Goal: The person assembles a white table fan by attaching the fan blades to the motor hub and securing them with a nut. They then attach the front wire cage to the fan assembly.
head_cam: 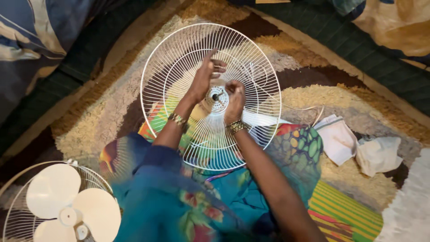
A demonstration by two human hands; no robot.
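- We steady the white wire fan guard (210, 96) with our open left hand (204, 76).
- Our right hand (234, 101) fingers pinch the centre hub (217, 98) (keep it square).

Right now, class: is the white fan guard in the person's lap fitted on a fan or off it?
Off. The fan guard rests alone on the lap; the blades sit in another grille.

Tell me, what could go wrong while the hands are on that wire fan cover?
A finger of the left hand or right hand could get pinched between the thin wires of the white fan guard. The guard rests tilted on the lap, so it might slip onto the rug.
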